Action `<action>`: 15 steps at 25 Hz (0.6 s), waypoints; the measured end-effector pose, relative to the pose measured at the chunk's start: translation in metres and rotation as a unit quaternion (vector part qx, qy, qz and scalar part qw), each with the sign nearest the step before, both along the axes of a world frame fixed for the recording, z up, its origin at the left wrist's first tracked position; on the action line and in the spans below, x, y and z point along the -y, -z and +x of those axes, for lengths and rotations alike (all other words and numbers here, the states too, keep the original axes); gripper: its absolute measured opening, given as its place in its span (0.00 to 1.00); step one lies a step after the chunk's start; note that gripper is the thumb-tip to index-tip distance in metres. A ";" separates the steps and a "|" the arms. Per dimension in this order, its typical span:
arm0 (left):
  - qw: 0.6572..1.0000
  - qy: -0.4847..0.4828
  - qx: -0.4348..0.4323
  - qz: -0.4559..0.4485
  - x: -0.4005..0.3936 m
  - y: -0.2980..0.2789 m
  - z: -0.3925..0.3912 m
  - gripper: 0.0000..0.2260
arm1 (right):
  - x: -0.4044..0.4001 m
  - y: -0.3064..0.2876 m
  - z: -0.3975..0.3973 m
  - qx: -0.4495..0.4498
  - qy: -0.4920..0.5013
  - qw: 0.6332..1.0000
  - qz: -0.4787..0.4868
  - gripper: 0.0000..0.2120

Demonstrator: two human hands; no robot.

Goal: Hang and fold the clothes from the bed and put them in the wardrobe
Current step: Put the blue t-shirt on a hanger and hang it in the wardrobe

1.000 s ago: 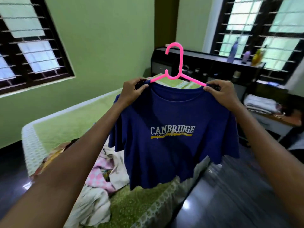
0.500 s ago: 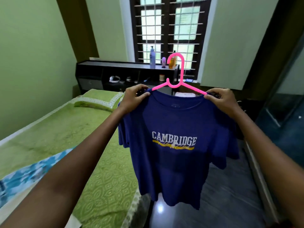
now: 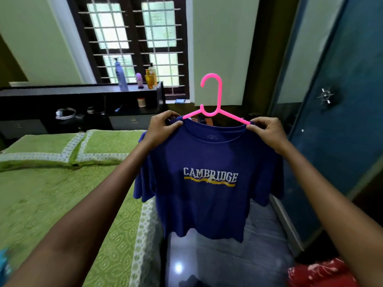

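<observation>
1. Your left hand point(image 3: 163, 126) pinches the left shoulder of the blue T-shirt point(image 3: 209, 179), fingers curled over cloth and hanger arm together; your right hand point(image 3: 267, 131) grips the other shoulder the same way, both arms stretched out in front of you.

2. Between your hands the pink hanger point(image 3: 213, 100) sits inside the neckline, hook upright and free above the collar, and the shirt hangs flat and clear of the floor, its "CAMBRIDGE" print facing you.

3. What has changed is where you face, not your hold: a second ago the shirt hung over the heap of clothes at the bed's foot; half a second ago the window stood behind it; now your view has swung further right and the blue wardrobe door point(image 3: 335, 125), with its metal handle, fills the right edge.

4. The bed point(image 3: 62, 193) with its green cover lies to your left, pillows at its head; the heap of clothes has passed out of view. A dark shelf unit point(image 3: 83, 104) with bottles on top stands under the window.

5. By this reading the hanging step for this shirt is done and the carry to the wardrobe is under way; the door looks closed, so one hand will likely have to let go to open it.

6. A red patterned cloth point(image 3: 319, 272) lies low at right, near your path.
</observation>
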State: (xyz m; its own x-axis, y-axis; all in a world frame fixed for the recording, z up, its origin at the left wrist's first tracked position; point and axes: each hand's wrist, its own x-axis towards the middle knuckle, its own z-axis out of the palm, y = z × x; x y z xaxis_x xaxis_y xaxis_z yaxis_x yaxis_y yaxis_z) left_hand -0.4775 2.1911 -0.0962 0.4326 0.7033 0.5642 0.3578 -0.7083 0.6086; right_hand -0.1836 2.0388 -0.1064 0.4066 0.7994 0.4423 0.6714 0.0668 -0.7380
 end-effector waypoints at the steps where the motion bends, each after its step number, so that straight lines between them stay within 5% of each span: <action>1: 1.000 0.017 -0.003 0.000 -0.014 0.002 0.018 0.08 | -0.005 0.003 0.013 -0.006 0.014 1.000 0.004 0.08; 15: 0.953 0.299 -0.046 -0.009 -0.198 0.012 0.264 0.10 | -0.069 -0.005 0.160 -0.070 0.205 0.976 0.027 0.12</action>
State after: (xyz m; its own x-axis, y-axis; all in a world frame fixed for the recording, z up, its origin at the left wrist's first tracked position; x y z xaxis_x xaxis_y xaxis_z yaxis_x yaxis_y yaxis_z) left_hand -0.2140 2.3894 -0.1078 0.8068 0.3246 0.4937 -0.0539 -0.7918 0.6084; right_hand -0.0240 2.1079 -0.1010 0.7470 0.5340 0.3959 0.5425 -0.1455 -0.8274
